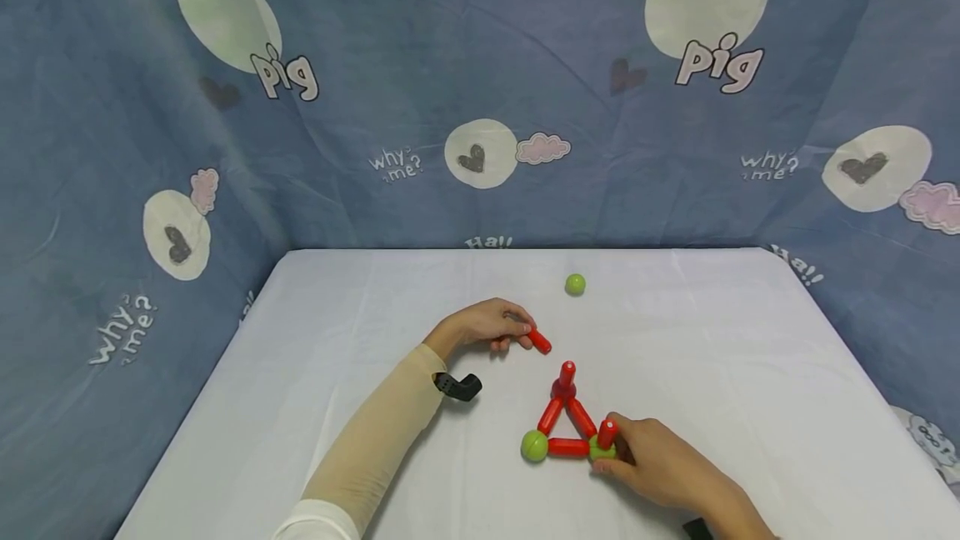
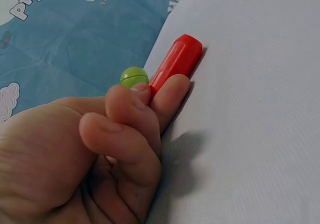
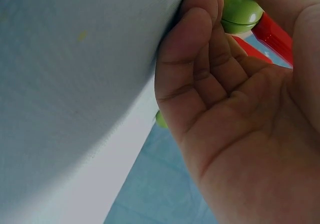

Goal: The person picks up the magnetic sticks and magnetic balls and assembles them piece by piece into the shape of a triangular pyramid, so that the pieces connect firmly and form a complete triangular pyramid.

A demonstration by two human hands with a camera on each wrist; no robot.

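Around the middle of the white table (image 1: pixel 675 315), a glossy red plastic-looking rod (image 1: pixel 542 342) is pinched in the left hand (image 1: pixel 491 323). Probably light, stiff, kinda slippery, so grab mid-length. Nearer, the right hand (image 1: pixel 663 461) grips a shiny green ball (image 3: pixel 239 8) on a red-rod triangle (image 1: pixel 568 447).

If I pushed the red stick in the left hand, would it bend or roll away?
The red stick probably won't bend, since it pokes out straight from the left hand. It might feel slippery, because it looks smooth and shiny. Pushed sideways, it could roll a little, but the flat-looking faces near its tip may make it bumpy.
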